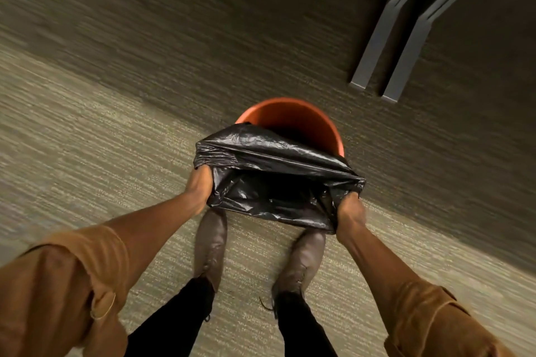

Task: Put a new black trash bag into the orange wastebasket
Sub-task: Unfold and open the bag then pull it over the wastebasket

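Observation:
An orange wastebasket (285,116) stands on the carpet in front of my feet, its far inner wall visible. A black trash bag (272,180) is stretched wide with its mouth facing me, held over the basket's near rim and covering it. My left hand (200,185) grips the bag's left edge, fingers tucked into the plastic. My right hand (349,211) grips the bag's right edge the same way. The bag's lower part and the basket's near side are hidden behind the plastic.
Grey-green carpet (116,95) covers the floor. Two grey metal furniture legs (385,46) stand at the back right, close behind the basket. My brown boots (210,246) are planted just below the bag.

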`<state>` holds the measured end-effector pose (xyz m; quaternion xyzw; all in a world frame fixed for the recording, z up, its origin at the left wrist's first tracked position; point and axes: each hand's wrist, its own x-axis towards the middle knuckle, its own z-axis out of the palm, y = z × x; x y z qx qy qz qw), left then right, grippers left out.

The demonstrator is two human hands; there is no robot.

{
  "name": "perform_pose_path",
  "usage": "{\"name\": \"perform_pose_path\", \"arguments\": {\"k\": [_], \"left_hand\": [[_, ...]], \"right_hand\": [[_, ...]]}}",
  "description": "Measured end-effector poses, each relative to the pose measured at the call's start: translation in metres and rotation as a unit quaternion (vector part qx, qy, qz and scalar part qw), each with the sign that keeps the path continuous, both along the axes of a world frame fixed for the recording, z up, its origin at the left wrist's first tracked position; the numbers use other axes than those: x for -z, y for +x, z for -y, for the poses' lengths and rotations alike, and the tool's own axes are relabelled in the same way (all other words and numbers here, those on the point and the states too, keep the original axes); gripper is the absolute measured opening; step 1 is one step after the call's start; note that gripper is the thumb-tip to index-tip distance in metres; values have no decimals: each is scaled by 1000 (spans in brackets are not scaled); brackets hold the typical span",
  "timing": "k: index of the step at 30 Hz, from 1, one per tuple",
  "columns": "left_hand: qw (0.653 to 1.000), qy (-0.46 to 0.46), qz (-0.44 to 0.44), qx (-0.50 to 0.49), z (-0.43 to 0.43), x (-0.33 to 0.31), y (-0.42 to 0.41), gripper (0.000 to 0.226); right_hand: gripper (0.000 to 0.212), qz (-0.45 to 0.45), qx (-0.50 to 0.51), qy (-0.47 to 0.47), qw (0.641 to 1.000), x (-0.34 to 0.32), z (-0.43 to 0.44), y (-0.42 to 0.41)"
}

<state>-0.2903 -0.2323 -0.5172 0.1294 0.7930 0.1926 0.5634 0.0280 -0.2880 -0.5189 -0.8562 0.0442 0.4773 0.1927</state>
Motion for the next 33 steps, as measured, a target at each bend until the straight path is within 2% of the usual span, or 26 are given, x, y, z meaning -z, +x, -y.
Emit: {"name": "perform_pose_path", "arguments": {"k": [4, 7, 11, 16, 23, 27, 28, 31, 33], "left_hand": [[1000, -22, -7, 16, 8, 28, -2, 45], [1000, -12, -25, 13, 8, 40, 1, 44], [1000, -11, -24, -14, 2, 45, 6, 44], [1000, 11, 2, -26, -11, 46, 14, 39], [999, 31, 26, -5, -37, 55, 16, 44], [998, 53, -2, 20, -49, 59, 7, 33], [998, 61, -7, 26, -53, 57, 5, 28], [995, 77, -44, 35, -74, 52, -1, 17], [992, 77, -83, 57, -93, 50, -4, 18]], "right_hand": [[34, -10, 71, 29, 997, 23, 7, 4], [30, -27, 88, 73, 993, 29, 10, 9], [31, -38, 48, 67, 996, 39, 17, 12], [44, -21, 41, 61, 997, 49, 19, 14], [34, -13, 61, 134, 989, 52, -22, 24], [49, -11, 45, 130, 990, 54, -47, 38], [46, -11, 31, 125, 992, 53, -52, 42], [19, -11, -24, 111, 993, 48, -68, 55], [12, 5, -53, 95, 994, 47, -80, 67]]}}
